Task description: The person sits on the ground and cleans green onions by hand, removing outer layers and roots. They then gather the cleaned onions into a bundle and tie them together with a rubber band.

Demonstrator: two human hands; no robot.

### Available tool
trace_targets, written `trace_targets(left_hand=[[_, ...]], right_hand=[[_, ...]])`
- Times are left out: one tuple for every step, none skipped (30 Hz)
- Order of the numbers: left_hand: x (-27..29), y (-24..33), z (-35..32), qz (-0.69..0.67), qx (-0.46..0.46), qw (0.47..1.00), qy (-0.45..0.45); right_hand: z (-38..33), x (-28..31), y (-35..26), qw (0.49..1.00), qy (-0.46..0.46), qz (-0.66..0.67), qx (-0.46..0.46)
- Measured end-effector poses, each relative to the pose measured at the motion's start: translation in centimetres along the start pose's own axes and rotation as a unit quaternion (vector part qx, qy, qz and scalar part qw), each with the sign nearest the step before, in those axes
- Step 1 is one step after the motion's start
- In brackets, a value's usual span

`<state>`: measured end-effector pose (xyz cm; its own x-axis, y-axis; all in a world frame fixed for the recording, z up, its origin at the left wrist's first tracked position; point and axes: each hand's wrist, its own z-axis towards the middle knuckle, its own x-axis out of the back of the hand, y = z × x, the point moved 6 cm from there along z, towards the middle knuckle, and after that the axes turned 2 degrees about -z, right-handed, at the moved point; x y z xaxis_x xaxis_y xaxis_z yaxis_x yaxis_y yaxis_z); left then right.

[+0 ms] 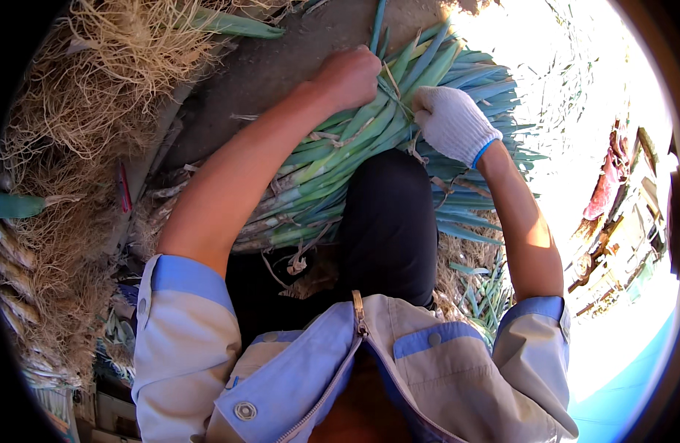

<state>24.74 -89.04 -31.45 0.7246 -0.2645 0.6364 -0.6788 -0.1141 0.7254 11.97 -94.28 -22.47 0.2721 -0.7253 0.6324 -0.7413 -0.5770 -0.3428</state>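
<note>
A large bundle of leeks or long green onions (369,133) lies across my raised knee, pale stems to the left and blue-green leaves to the upper right. My bare left hand (354,76) is closed in a fist at the bundle's far side. My right hand (455,122), in a white knit glove with a blue cuff, is closed over the leaves nearer the right. A thin pale strand (394,83) crosses the leaves between both hands. What lies inside either fist is hidden.
Piles of leeks with tangled tan roots (126,44) line the left side. A red, pen-like object (123,187) lies by an edge there. Loose leaves (487,292) lie right of my knee. Sunlit ground at the right holds scattered debris (609,184) and a blue sheet (627,391).
</note>
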Motion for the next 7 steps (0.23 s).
trace_targets(left_hand=[[-0.08, 0.33, 0.36, -0.005, -0.010, 1.000, -0.002], [-0.27, 0.52, 0.60, -0.007, -0.007, 1.000, -0.011], [-0.41, 0.66, 0.84, -0.010, -0.003, 1.000, -0.020], [-0.51, 0.65, 0.93, -0.012, 0.002, 1.000, -0.028], [-0.54, 0.50, 0.92, -0.014, 0.007, 1.000, -0.026], [-0.50, 0.32, 0.89, -0.017, 0.012, 1.000, -0.023], [-0.52, 0.26, 0.97, -0.020, 0.015, 0.999, -0.020]], right_hand=[[-0.16, -0.08, 0.07, 1.000, -0.001, -0.004, -0.003], [-0.28, -0.15, 0.09, 1.000, -0.001, -0.009, -0.005], [-0.33, -0.21, 0.09, 1.000, -0.002, -0.013, -0.006], [-0.28, -0.27, -0.05, 1.000, -0.013, -0.003, -0.005], [-0.24, -0.12, -0.23, 1.000, -0.024, 0.006, -0.002], [-0.19, 0.14, -0.43, 0.999, -0.035, 0.016, 0.000], [-0.18, 0.17, -0.56, 0.999, -0.035, 0.015, 0.000]])
